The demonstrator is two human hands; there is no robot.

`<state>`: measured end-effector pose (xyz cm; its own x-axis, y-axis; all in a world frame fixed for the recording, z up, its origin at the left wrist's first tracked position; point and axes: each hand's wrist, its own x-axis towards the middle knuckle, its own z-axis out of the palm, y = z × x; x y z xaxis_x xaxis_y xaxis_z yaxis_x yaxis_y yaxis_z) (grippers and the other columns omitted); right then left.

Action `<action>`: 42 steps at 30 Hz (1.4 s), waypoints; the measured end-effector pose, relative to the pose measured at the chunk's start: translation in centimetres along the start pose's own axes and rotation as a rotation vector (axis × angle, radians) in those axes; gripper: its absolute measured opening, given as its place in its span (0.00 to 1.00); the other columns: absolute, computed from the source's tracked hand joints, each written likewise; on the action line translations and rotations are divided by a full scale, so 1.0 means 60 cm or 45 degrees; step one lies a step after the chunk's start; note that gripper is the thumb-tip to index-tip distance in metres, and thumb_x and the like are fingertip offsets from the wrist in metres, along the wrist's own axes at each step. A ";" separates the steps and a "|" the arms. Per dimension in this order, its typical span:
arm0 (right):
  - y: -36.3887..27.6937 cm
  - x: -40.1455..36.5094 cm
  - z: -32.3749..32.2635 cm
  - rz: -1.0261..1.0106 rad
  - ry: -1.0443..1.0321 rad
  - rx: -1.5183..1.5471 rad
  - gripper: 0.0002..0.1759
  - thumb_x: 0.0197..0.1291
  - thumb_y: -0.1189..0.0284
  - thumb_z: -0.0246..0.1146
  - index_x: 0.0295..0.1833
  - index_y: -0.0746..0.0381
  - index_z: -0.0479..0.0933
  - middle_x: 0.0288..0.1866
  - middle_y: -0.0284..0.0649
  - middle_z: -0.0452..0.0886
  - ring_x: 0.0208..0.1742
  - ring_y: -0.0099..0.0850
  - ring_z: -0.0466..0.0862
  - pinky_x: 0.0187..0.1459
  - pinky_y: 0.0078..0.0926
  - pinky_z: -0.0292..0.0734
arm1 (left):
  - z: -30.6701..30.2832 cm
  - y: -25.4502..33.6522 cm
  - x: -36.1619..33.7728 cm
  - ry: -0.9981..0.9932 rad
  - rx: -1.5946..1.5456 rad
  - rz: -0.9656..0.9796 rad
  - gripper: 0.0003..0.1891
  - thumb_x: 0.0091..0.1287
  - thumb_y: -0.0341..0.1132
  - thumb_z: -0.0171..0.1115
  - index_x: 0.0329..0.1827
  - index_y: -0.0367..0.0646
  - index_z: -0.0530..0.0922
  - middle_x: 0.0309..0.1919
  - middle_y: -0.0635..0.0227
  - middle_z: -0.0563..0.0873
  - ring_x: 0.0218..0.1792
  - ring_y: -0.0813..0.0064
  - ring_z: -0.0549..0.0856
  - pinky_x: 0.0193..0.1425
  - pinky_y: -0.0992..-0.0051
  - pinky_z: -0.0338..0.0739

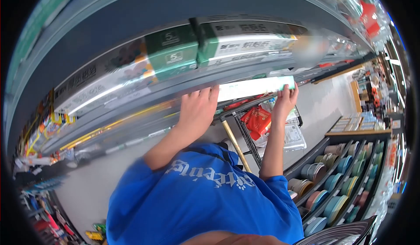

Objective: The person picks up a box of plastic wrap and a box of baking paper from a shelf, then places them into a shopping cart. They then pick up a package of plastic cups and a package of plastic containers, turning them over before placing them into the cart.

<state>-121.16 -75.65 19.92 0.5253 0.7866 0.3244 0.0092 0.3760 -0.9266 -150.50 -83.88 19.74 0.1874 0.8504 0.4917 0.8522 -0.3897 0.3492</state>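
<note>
A long white box (253,88) with a green end, washed out by glare, spans my two hands just below a shelf edge. My left hand (200,109) is at its left end, fingers bent over and hidden at the tips. At the green end, my right hand (286,101) grips the box with thumb and fingers. Right above, similar white and green boxes (170,48) lie in a row on the shelf. The print on the held box is too bright to read.
A shopping cart (245,133) with a red package (257,121) stands below my right forearm. A rack of colourful bowls (337,179) is at the lower right. Yellow packages (48,129) hang at the left. Pale floor (317,100) runs along the aisle.
</note>
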 end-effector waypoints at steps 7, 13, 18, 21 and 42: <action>0.038 0.034 0.051 -0.110 -0.053 -0.336 0.29 0.75 0.65 0.58 0.72 0.71 0.63 0.67 0.52 0.73 0.64 0.37 0.76 0.66 0.32 0.69 | -0.001 -0.023 0.033 -0.078 0.020 0.004 0.16 0.64 0.29 0.63 0.54 0.37 0.80 0.49 0.49 0.84 0.51 0.44 0.82 0.57 0.50 0.75; 0.061 0.053 0.069 -0.141 -0.260 -0.240 0.25 0.72 0.69 0.61 0.66 0.73 0.66 0.59 0.49 0.79 0.57 0.30 0.80 0.58 0.26 0.73 | -0.011 -0.035 0.040 -0.248 -0.001 -0.159 0.12 0.66 0.34 0.65 0.48 0.37 0.81 0.47 0.50 0.84 0.50 0.46 0.82 0.54 0.50 0.75; 0.087 0.070 0.059 -0.092 -0.308 -0.317 0.24 0.71 0.69 0.62 0.63 0.73 0.67 0.56 0.45 0.79 0.54 0.28 0.80 0.56 0.24 0.73 | 0.000 -0.042 0.033 -0.166 0.039 -0.124 0.14 0.62 0.31 0.66 0.49 0.35 0.80 0.49 0.48 0.83 0.52 0.44 0.81 0.56 0.50 0.75; 0.093 0.068 0.060 -0.104 -0.282 -0.271 0.25 0.70 0.69 0.63 0.63 0.74 0.67 0.54 0.43 0.80 0.53 0.27 0.79 0.56 0.24 0.72 | -0.001 -0.037 0.033 -0.164 0.037 -0.130 0.16 0.59 0.28 0.67 0.51 0.34 0.80 0.52 0.46 0.82 0.55 0.44 0.80 0.58 0.51 0.75; 0.068 0.038 0.069 -0.025 -0.169 -0.337 0.32 0.69 0.65 0.63 0.68 0.79 0.67 0.58 0.53 0.82 0.61 0.36 0.82 0.62 0.31 0.73 | 0.011 -0.042 0.034 -0.079 0.155 -0.137 0.16 0.60 0.31 0.68 0.50 0.36 0.79 0.47 0.48 0.83 0.50 0.45 0.82 0.53 0.50 0.75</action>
<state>-123.45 -70.27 17.67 0.4073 0.8441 0.3487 0.2491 0.2646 -0.9316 -151.94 -80.91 19.35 0.1184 0.9066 0.4050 0.9211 -0.2526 0.2962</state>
